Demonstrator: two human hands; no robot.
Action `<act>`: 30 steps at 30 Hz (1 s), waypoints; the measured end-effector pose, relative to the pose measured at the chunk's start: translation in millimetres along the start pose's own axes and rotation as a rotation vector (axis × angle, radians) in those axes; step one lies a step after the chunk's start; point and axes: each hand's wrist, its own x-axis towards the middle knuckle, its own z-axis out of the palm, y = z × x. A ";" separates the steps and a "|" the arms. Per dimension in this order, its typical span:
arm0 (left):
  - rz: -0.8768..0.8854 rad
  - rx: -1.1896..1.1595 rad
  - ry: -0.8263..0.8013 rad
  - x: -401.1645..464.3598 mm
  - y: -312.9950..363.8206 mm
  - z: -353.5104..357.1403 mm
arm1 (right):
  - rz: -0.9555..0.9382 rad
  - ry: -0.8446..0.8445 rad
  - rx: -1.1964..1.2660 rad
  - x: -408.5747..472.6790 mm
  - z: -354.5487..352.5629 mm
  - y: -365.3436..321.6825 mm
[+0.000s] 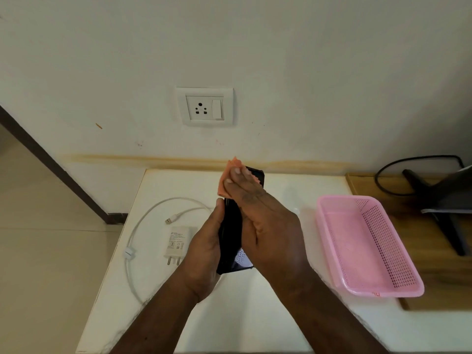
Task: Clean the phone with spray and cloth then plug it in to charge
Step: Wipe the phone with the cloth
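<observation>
Left hand [204,254] gripping black phone [231,233] above white table [255,315], right hand [265,221] flat, pressing orange cloth [227,180] on it, screen mostly hidden, charger adapter [177,241] and cable [143,226] partly covered

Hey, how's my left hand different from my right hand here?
The left hand grips the phone by its edge, fingers curled; the right hand lies flat, straight fingers pressing the cloth on it. The left is nearer, the right reaches farther. Both touch the phone.
</observation>
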 end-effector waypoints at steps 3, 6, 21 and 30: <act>-0.021 0.004 -0.006 0.2 0.7 0.3 | 0.029 -0.007 -0.013 0.0 -4.6 13.2; -0.028 -0.011 0.010 1.1 1.1 -0.4 | 0.114 0.021 -0.006 0.0 -10.8 23.7; 0.046 0.115 0.002 -1.9 2.1 -2.7 | 0.091 -0.021 0.117 0.0 2.6 -23.1; 0.033 -0.039 -0.017 0.1 6.0 -2.9 | 0.131 0.048 0.065 -5.9 -0.5 16.9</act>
